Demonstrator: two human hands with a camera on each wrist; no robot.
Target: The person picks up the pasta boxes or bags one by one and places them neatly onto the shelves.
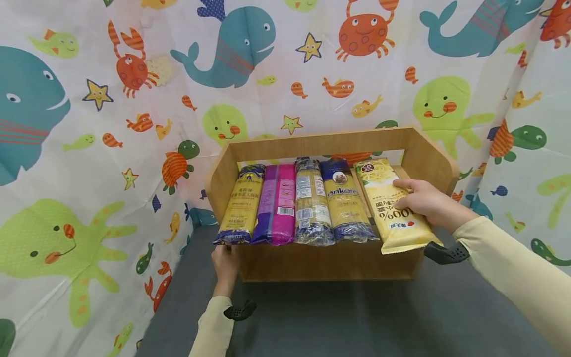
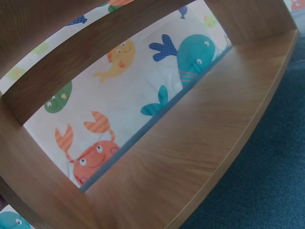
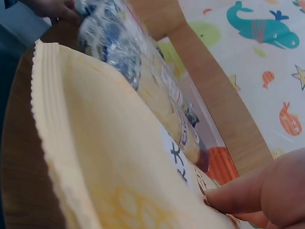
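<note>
A two-tier wooden shelf [image 1: 325, 267] carries a row of pasta packs on its upper board. At the right end, my right hand [image 1: 421, 201] grips a pale yellow noodle pack [image 1: 388, 191] by its right side, thumb on the front face. The pack's bottom end juts past the board's front edge; in the right wrist view its crimped end [image 3: 50, 114] is close to the camera. My left hand [image 1: 226, 265] holds the shelf's left front edge, just below a yellow-and-blue pasta pack [image 1: 243, 203]. Its fingertips are partly hidden there. The left wrist view shows the lower compartment [image 2: 190, 133], not the hand.
Beside the yellow-and-blue pack lie a pink-and-purple pack [image 1: 283, 198], a clear-wrapped pack [image 1: 312, 198] and a blue-topped pasta pack [image 1: 345, 198]. The shelf stands on a dark grey surface [image 1: 321, 317], with a sea-animal patterned curtain [image 1: 276, 109] behind and at both sides.
</note>
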